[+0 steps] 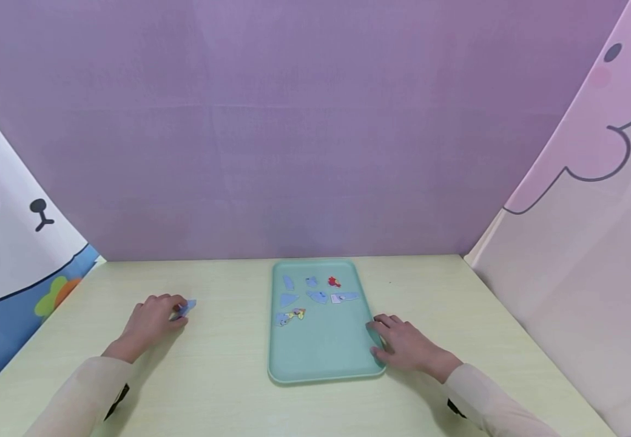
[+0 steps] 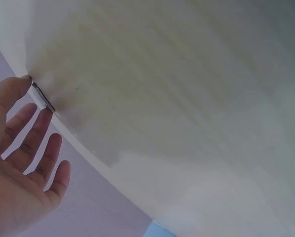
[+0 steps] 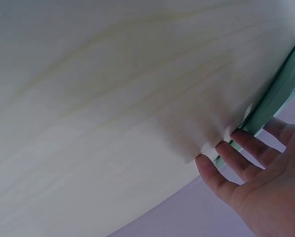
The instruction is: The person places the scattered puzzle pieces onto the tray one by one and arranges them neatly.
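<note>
On the left of the table, my left hand pinches a flat blue puzzle piece between thumb and fingers. From the left wrist, that piece shows as a thin edge at the tabletop, with the other fingers spread loosely. My right hand rests at the right rim of a light green tray, thumb and forefinger over the edge. Its other fingertips touch the table alongside the tray's side. Inside the tray's far half lie several irregular printed pieces, among them a blue one and a red one.
The pale wooden table ends at a purple cloth wall behind the tray. Printed cartoon curtains flank it, a white bear figure on the left and a pink one on the right.
</note>
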A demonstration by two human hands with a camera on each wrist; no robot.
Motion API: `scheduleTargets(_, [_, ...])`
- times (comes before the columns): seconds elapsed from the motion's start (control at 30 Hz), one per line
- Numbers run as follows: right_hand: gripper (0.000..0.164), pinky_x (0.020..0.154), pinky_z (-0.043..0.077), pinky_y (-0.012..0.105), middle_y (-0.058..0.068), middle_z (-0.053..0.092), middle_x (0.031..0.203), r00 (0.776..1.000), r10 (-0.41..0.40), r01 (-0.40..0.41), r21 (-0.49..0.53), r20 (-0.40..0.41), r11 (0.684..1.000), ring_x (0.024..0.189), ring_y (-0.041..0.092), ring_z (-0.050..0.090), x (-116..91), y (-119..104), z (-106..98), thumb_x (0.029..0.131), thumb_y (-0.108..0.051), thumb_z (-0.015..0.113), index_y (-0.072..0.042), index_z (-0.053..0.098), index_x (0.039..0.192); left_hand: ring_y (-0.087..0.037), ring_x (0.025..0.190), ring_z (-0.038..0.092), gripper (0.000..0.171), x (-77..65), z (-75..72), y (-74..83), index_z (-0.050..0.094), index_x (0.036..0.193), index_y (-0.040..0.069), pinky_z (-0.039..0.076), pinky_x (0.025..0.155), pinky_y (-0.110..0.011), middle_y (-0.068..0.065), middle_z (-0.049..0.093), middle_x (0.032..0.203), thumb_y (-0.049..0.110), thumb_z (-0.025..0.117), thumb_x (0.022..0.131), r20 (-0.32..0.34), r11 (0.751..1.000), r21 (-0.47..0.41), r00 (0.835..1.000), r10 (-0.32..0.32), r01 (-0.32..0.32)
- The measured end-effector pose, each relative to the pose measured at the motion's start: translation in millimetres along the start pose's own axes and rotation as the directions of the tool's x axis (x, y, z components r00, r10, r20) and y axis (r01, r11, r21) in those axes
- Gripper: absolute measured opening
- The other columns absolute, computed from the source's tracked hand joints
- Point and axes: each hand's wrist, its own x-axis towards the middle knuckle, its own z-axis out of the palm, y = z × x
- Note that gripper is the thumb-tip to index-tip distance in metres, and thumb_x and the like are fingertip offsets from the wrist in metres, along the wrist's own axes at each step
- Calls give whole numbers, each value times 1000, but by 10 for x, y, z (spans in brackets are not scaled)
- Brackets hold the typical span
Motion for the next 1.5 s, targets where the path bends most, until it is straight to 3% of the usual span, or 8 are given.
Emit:
scheduleTargets(0.33, [48,89,42,54,12,49,129,1000,-5,5,-12,-7,1000,116,32,47,7,27,24,86,-33,58,-9,50,127,-27,72,61,25,6,20,-44,65,97,4,45,55,-41,-6,68,82,12,71,74,-24,1000,-9,1000,14,-15])
scheduleTargets(1.2, [49,90,41,53,12,48,129,1000,-6,6,-15,-7,1000,117,31,47,3,27,35,87,-34,57,-10,49,128,-21,71,58,28,19,-34,-18,64,99,0,48,64,-42,-10,66,84,9,71,74,43,996,-81,998,-36,39])
scheduleTargets(1.5, [48,91,41,52,11,48,129,1000,4,-4,-16,0,1000,117,31,47,4,24,31,87,-35,57,-11,49,128,-23,74,60,22,40,-27,16,67,94,1,49,66,-42,-7,67,83,6,71,72,-29,995,-85,998,47,-49])
